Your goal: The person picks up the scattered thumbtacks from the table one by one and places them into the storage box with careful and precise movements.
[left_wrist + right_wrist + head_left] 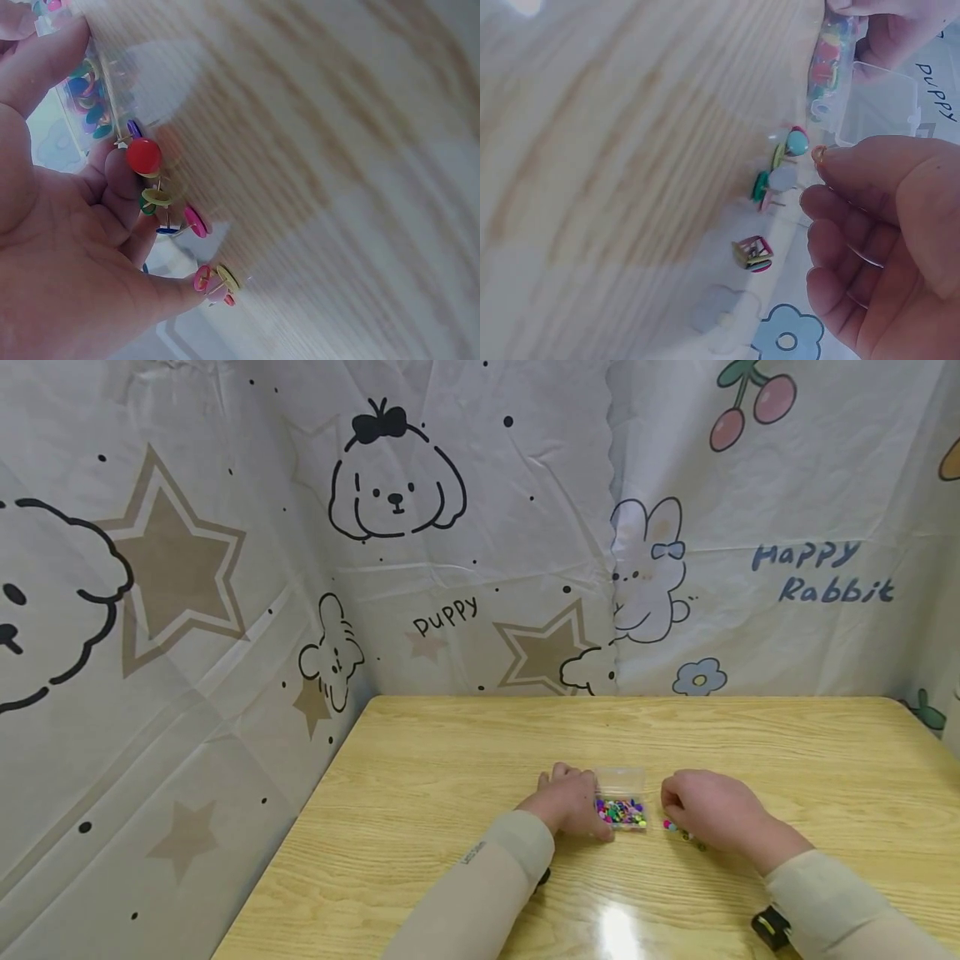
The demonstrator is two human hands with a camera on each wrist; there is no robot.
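Note:
A small clear plastic box (621, 812) full of colourful thumbtacks lies on the table with its transparent lid (877, 105) flipped back. My left hand (570, 802) grips the box at its left side, thumb at the front corner and fingers toward the back. Near that hand's fingers, in the left wrist view, lie several loose tacks, among them a red tack (144, 156) and a pink tack (196, 222). To the right of the box, my right hand (708, 806) pinches an orange thumbtack (819, 154) at its fingertips. Below it lie more loose tacks, including a white tack (783, 178).
The wood-grain table (450, 752) extends around both hands. A patterned white curtain (480, 527) hangs behind it and along the left side. Another small cluster of tacks (754, 255) lies apart from the others in the right wrist view.

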